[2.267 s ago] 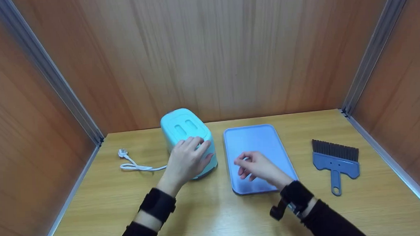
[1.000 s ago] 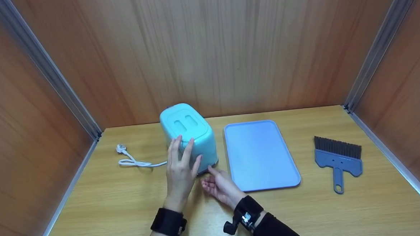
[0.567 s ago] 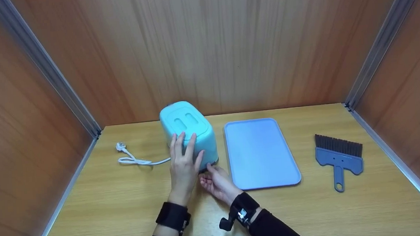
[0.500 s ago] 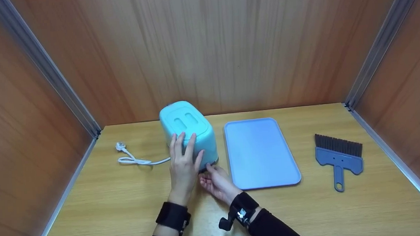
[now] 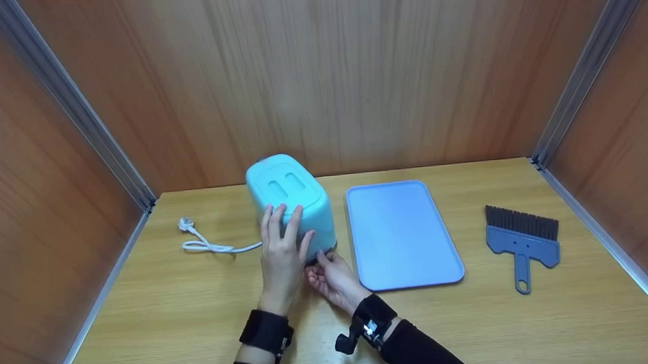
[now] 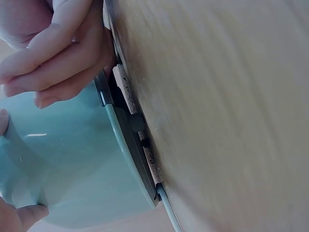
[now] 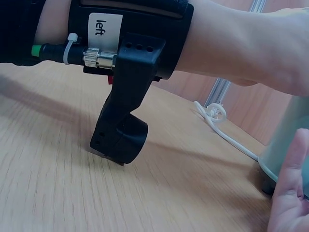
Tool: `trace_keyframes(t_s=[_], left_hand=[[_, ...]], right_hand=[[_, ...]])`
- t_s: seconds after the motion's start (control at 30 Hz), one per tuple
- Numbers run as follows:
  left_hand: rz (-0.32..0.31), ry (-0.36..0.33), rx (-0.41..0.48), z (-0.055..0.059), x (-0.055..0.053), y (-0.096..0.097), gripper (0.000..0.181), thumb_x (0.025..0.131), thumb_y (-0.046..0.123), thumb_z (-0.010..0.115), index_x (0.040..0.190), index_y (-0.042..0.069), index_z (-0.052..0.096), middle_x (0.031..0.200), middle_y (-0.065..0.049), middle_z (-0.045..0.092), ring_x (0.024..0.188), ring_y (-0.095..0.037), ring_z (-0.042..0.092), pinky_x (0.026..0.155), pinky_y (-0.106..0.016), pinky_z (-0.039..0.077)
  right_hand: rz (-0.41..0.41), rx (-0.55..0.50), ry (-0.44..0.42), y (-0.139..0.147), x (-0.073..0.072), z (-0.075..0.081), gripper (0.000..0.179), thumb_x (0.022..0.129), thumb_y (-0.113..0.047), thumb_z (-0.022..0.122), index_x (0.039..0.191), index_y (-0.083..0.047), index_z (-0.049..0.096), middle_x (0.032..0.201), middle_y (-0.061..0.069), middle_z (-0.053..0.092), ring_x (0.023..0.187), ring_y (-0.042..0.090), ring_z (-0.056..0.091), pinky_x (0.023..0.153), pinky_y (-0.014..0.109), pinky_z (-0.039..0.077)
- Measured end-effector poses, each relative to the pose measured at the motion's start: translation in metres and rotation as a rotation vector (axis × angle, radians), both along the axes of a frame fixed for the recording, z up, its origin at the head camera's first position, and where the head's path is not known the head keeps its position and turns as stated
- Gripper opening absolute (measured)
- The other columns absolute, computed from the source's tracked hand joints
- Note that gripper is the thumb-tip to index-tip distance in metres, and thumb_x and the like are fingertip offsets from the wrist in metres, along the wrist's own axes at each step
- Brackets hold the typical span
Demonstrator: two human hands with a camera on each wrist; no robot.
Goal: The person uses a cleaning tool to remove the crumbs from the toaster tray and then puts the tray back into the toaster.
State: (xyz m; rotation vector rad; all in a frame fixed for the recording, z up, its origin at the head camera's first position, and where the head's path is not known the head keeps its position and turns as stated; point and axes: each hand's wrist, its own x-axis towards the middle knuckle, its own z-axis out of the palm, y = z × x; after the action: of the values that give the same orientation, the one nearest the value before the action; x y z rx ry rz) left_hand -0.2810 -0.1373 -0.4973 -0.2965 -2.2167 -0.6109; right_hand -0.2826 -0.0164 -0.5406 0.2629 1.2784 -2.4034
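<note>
A turquoise toaster with a lid on top stands left of centre, its near end towards me. My left hand rests spread against that end, fingers straight, fingertips at the lid's front edge. Low down at the near corner, my right hand pinches the toaster's bottom edge, thumb up and fingers curled beneath. In the left wrist view, the curled right fingers lie beside the dark base. A thin speckled strip shows under the base, ending at those fingers. What exactly they grip is partly hidden.
A white cord with its plug lies left of the toaster. Close on the right is a flat blue tray, and farther right a blue hand brush with dark bristles. Wooden panels enclose the table behind and on both sides.
My right hand has come from over the blue tray to the toaster's lower near corner. My left hand has slid from the lid down to its end. Both hold nearly still over the last half second.
</note>
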Motion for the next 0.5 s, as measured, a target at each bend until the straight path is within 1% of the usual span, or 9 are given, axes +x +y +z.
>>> trace_keyframes(t_s=[0.17,0.37,0.5], left_hand=[[0.002,0.005,0.002,0.0008,0.0004,-0.0005,0.06,0.096,0.028,0.083,0.151,0.018,0.06,0.154,-0.022,0.051,0.153,-0.049,0.039,0.112,-0.068,0.05],[0.003,0.002,-0.005,0.0011,0.001,-0.0001,0.06,0.097,0.029,0.082,0.151,0.019,0.06,0.155,-0.021,0.051,0.154,-0.048,0.039,0.112,-0.067,0.05],[0.007,0.0,-0.012,0.0005,0.0007,0.0004,0.06,0.097,0.029,0.082,0.151,0.019,0.06,0.155,-0.021,0.051,0.154,-0.049,0.039,0.112,-0.068,0.05]], right_hand=[[0.007,0.03,-0.003,0.0008,0.0026,0.0031,0.02,0.118,-0.022,0.041,0.13,-0.006,0.039,0.078,0.001,0.062,0.061,0.005,0.06,0.058,0.015,0.056],[0.011,0.065,-0.001,0.0014,0.0043,0.0049,0.016,0.118,-0.023,0.041,0.122,-0.007,0.039,0.076,0.0,0.06,0.057,0.003,0.059,0.056,0.015,0.055],[0.01,0.094,-0.009,0.0017,0.0052,0.0057,0.016,0.118,-0.023,0.041,0.121,-0.008,0.04,0.077,0.001,0.06,0.057,0.004,0.06,0.056,0.015,0.056]])
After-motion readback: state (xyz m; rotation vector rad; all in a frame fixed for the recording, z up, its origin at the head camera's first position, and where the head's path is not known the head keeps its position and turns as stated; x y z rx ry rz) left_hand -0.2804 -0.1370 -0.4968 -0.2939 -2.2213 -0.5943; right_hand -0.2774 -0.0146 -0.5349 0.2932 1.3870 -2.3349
